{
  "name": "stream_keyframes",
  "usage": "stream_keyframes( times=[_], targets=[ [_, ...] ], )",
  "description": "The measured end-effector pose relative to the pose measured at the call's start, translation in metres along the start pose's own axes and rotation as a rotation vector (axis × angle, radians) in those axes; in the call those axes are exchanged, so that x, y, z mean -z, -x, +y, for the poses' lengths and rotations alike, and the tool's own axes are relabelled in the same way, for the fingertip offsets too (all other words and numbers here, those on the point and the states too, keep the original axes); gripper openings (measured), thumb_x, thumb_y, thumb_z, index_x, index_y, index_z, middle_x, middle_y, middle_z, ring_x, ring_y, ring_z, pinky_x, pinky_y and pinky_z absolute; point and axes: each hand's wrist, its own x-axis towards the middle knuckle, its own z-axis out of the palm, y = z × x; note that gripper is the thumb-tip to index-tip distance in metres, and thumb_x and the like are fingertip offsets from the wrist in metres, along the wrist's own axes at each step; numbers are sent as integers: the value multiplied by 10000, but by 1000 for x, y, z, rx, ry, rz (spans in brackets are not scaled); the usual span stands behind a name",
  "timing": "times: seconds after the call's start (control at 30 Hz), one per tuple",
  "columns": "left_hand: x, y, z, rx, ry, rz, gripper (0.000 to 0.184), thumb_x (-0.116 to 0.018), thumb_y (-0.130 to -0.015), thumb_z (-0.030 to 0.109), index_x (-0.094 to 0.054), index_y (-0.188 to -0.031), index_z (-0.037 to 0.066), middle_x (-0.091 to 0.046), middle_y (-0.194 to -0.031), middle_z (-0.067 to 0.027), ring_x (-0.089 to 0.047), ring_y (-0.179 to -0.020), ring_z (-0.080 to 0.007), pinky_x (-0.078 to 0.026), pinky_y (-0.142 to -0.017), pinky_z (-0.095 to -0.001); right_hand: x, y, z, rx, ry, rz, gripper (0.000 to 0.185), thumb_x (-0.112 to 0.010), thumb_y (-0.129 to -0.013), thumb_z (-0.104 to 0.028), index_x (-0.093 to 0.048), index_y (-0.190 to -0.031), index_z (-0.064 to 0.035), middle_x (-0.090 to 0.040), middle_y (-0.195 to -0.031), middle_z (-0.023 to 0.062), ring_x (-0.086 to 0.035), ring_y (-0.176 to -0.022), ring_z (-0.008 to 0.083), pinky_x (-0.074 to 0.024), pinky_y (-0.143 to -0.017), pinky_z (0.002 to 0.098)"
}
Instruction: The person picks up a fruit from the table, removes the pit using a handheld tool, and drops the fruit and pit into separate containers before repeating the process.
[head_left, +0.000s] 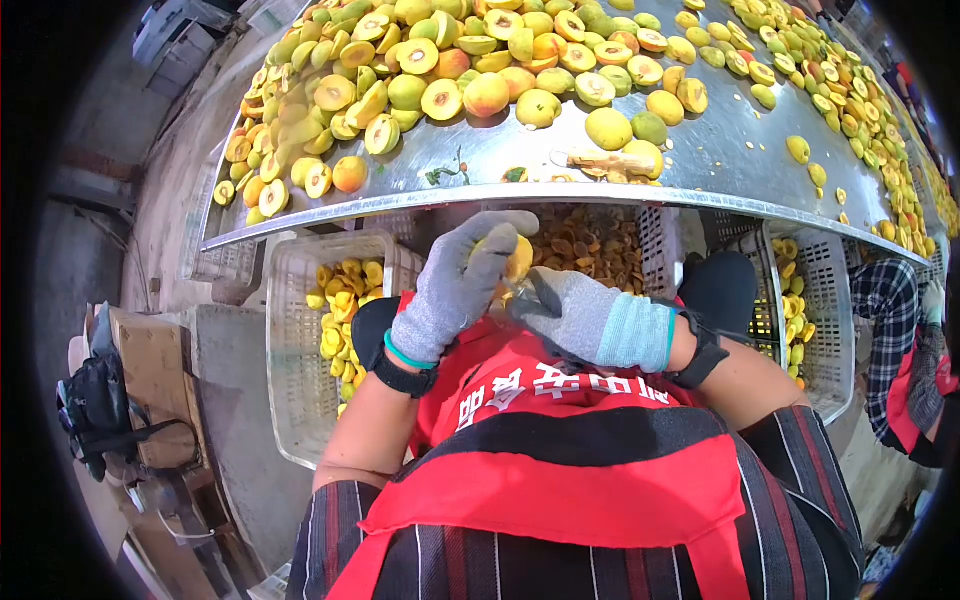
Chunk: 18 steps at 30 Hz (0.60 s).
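Note:
My left hand (452, 285), in a grey glove with a green cuff, is closed around a yellow fruit (519, 258) just below the table edge. Close beside it, my right hand (572, 308), gloved in grey with a pale blue cuff, has its fingers bent at the lower side of the fruit. Whether it grips anything is hidden. Above both hands, halved and whole yellow-green fruits (441, 99) are heaped on the metal table (420, 190). A small pale tool (598, 161) lies near the table's front edge.
At the left stands a white crate (290, 350) with yellow fruit pieces. Brown pieces (590, 240) fill a container under the table. Another crate (826, 300) is at the right, beside a co-worker's plaid sleeve (888, 320). Cardboard boxes (150, 370) and a black bag (95, 410) are far left.

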Motion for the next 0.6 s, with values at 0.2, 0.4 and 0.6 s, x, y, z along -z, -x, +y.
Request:
stream_keyframes(
  times=[0.2,0.4,0.6],
  targets=[
    [-8,0,-23,-169,153,42,351,-429,-944,284,-590,-1039,-14,-616,-893,-59,-557,-752,-94,-472,-683,-238,4,6,1,-36,-375,-290,223,-460,-916,-229,-538,-929,-20,-528,-650,41,-500,-493,87,-405,-438,235],
    [-24,2,-20,-74,468,172,439,-404,-947,371,-541,-1095,-19,-620,-918,-98,-594,-784,-134,-489,-700,-262,0,10,4,-126,-1006,-347,295,-428,-944,-292,-528,-887,-21,-462,-559,0,-424,-399,73,-355,-386,212],
    [-42,-4,-22,-79,768,351,509,-335,-950,438,-457,-1178,-1,-622,-892,-127,-603,-787,-171,-505,-688,-289,-4,11,11,-141,-1331,-416,316,-415,-941,-342,-523,-912,-47,-410,-548,20,-395,-394,108,-326,-337,216]
  ],
)
